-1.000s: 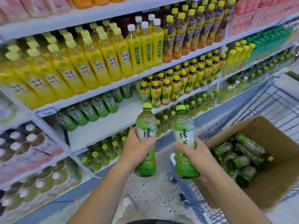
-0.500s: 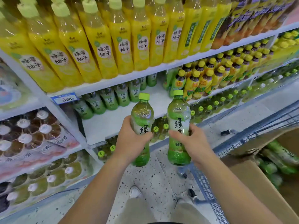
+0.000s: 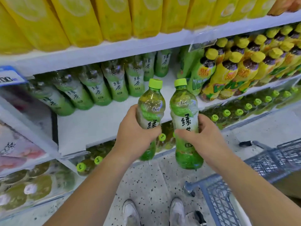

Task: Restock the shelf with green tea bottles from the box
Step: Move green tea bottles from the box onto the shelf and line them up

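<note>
My left grip clasps the left bottle, my right grip the right bottle. Both clear plastic cylinders point caps-up.

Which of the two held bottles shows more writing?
The bottle in the right hand: its top black character shows whole. The left hand covers part of the other bottle's writing.

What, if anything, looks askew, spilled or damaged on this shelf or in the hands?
Nothing stands out. The left hand grips one green-capped clear plastic green tea bottle, the right hand a second bottle, both roughly upright. Matching bottles stand in a row on the white shelf; no spills.
</note>
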Action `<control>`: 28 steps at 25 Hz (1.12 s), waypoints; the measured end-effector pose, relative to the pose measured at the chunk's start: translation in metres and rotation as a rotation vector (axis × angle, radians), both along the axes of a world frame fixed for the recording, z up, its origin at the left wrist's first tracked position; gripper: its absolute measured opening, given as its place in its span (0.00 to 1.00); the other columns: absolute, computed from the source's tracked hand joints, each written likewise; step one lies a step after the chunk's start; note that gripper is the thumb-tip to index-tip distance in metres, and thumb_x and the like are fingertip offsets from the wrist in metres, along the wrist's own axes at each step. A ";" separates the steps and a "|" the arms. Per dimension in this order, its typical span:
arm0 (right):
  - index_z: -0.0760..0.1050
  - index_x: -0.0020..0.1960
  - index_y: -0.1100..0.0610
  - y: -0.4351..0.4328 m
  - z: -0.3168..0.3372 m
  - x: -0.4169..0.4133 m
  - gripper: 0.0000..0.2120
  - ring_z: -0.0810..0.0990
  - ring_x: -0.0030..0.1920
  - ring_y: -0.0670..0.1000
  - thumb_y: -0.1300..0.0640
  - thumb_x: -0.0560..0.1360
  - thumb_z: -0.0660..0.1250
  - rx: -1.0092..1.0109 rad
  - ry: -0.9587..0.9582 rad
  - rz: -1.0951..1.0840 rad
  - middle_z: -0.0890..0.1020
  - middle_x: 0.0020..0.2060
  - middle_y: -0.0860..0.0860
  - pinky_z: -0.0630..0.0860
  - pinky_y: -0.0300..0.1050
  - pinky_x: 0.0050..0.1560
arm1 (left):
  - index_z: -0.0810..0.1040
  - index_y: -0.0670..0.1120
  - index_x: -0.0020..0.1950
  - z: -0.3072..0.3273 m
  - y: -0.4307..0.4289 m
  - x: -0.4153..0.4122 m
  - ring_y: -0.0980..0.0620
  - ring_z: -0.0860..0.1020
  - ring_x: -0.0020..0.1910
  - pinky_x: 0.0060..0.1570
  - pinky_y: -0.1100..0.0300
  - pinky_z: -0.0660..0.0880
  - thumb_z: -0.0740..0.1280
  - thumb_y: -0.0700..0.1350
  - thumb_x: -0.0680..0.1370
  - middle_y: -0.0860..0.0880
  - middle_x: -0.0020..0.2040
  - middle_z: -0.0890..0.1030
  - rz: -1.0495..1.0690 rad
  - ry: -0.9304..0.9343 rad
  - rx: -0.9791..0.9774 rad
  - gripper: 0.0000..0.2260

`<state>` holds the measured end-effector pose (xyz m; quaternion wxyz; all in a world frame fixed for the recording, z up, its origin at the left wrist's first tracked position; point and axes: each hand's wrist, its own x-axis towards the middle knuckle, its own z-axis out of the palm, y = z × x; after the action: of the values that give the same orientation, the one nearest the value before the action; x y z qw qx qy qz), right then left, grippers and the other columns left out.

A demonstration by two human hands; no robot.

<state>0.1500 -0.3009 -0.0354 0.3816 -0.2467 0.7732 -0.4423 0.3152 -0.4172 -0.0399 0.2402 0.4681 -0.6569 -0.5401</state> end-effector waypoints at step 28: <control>0.77 0.56 0.48 -0.105 -0.111 -0.081 0.16 0.80 0.54 0.42 0.54 0.72 0.77 -0.288 0.354 0.053 0.82 0.53 0.46 0.76 0.33 0.54 | 0.78 0.59 0.61 -0.117 -0.066 -0.075 0.70 0.74 0.52 0.51 0.76 0.71 0.80 0.49 0.70 0.56 0.56 0.73 0.155 -0.119 -0.293 0.22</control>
<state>0.0694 -0.4055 -0.1460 0.2123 -0.3925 0.7502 -0.4879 0.2401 -0.4833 -0.1567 0.3076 0.5085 -0.7034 -0.3900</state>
